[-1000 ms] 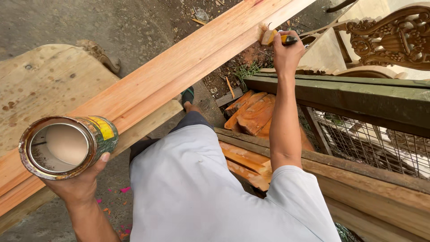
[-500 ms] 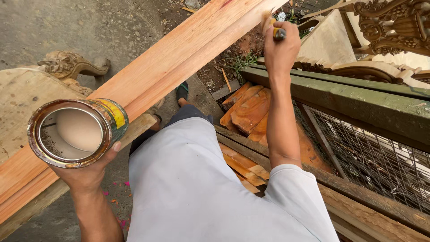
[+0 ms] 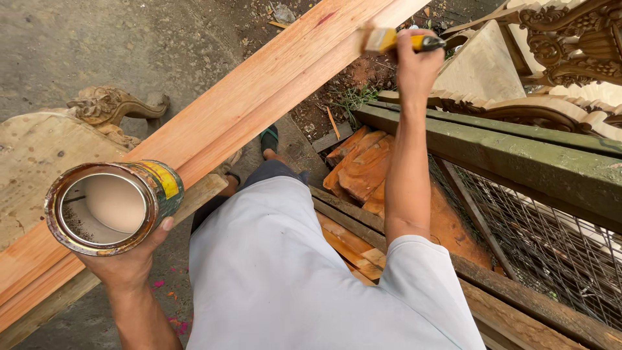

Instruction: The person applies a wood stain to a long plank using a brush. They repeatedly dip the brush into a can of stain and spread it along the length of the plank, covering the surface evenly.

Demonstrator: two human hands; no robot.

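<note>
Head view: right arm (image 3: 407, 162) outstretched, fingers (image 3: 414, 55) around brush (image 3: 389, 40).

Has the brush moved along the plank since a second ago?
Yes. The right hand has carried the brush from the plank's right edge onto its face, toward the left, judged against the plank itself.

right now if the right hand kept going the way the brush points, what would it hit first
The right hand holds a paintbrush whose bristles point left toward the long reddish plank. Going straight on, the bristles would probably meet the plank's upper edge first, though the depth is hard to judge.
</note>
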